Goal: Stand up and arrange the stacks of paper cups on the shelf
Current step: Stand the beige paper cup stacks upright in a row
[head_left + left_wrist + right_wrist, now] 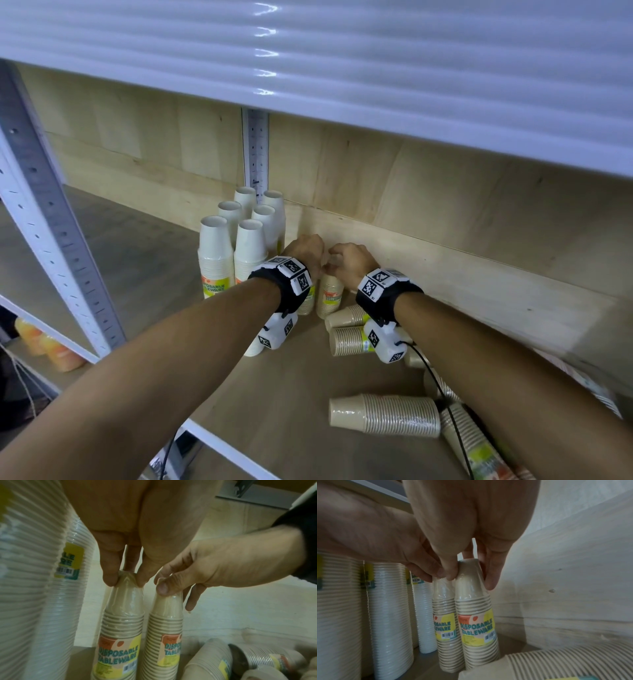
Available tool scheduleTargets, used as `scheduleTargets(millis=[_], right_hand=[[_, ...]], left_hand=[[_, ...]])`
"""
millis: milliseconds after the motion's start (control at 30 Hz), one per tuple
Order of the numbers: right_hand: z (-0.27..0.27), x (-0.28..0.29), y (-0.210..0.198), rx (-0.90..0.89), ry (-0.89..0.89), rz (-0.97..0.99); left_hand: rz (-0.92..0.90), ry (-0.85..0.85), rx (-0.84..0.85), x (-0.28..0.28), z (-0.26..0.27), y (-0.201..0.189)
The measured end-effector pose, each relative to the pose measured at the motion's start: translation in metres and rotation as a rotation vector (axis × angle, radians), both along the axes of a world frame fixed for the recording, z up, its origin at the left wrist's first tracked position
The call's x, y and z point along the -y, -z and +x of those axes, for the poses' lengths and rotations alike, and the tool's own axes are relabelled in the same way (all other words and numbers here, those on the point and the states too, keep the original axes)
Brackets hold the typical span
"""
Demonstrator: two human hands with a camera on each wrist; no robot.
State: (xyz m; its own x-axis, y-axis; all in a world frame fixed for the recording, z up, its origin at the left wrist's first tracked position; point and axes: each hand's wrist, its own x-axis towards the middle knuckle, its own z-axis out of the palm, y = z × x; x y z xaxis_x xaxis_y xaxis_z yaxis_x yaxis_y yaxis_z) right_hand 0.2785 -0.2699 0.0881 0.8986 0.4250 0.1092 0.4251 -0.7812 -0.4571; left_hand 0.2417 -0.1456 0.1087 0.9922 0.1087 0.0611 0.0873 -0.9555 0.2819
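Two wrapped stacks of brown paper cups stand upright, side by side, near the shelf's back wall. My left hand (126,580) pinches the top of the left brown stack (122,622), and my right hand (471,577) grips the top of the right brown stack (476,615). In the head view both hands (306,250) (349,262) reach deep into the shelf and hide the stack tops; the right stack (330,294) shows between the wrists. Several white cup stacks (239,246) stand grouped just to the left.
Several brown stacks lie on their sides on the shelf board (291,394), one of them (383,414) close to its front edge. A white stack (253,346) lies under my left wrist. The upper shelf (342,68) hangs low overhead; a metal post (51,219) stands left.
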Motion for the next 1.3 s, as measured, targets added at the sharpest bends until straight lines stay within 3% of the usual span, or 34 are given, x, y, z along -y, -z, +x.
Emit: scheduleTargets(millis=[733,1067,1300], right_hand=[[-0.018,0.022,-0.018,-0.058,0.050,-0.038],[-0.050,0.067,-0.035,-0.115,0.078,-0.097],[-0.091,0.102,-0.033,-0.187,0.067,-0.188]], left_hand=[[-0.082,0.011,0.033,0.002,-0.007,-0.014],[-0.150,0.184,0.174,0.023,-0.016,-0.037],[-0.165,0.352,0.057,0.053,-0.032,-0.020]])
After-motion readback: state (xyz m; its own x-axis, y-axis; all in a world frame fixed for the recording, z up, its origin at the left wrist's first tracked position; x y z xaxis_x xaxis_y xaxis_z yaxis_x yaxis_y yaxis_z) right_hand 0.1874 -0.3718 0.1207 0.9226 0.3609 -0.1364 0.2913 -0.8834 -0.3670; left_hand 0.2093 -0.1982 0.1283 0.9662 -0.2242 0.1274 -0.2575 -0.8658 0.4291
